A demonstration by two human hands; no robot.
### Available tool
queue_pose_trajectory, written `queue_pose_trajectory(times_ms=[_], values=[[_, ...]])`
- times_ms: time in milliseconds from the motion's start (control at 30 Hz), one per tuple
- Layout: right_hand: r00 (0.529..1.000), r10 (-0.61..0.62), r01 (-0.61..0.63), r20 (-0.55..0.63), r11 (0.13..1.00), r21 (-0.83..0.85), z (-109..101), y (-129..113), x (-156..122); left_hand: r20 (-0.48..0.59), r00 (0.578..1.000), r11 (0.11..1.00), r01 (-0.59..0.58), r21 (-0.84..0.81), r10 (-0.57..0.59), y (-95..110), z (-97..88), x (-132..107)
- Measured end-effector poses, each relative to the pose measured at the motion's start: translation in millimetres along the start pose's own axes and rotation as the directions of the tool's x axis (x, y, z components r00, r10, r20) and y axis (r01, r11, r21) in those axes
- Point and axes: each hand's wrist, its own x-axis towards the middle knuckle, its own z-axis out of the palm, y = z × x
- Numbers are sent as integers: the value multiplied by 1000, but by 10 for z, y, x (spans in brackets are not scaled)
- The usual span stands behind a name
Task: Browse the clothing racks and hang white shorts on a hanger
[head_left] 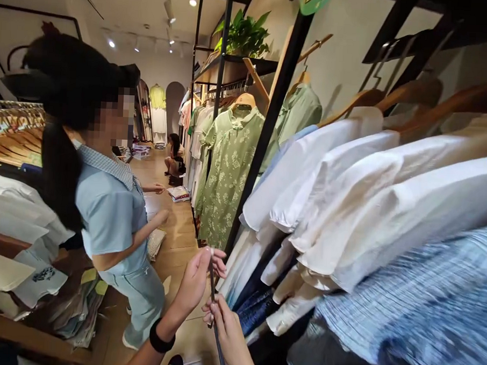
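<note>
A thin dark rod [212,280] runs through both my hands, leaning slightly and passing down out of the bottom edge. At its upper end, my left hand [196,280] pinches it; a black band circles that wrist. Lower down, my right hand [228,327] has its fingers closed around the same rod. A small shiny piece shows by the right fingertips, too small to name. Just right of my hands hang white shirts [348,187] on wooden hangers, with a blue striped garment [432,298] in front of them.
A person in light blue [113,214] stands close on the left. A green floral dress [231,171] hangs by a black rack post [270,119]. Folded garments [80,310] lie at lower left. Farther along the aisle are a crouching person [174,155] and a clothing stack [179,194].
</note>
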Motion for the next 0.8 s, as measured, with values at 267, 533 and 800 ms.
queue_pose_trajectory(times_ms=[267,533,800], values=[[980,-140,120,-142,982,-143,-37,156,1000,202,972,985,95,144,-123,-112,-315,755],[952,-252,225,-176,961,-162,334,49,1782,62,997,982,43,182,-55,33,-807,1137],[918,-395,392,38,917,73,951,-301,2449,-227,946,714,-7,700,232,355,-1352,1102]])
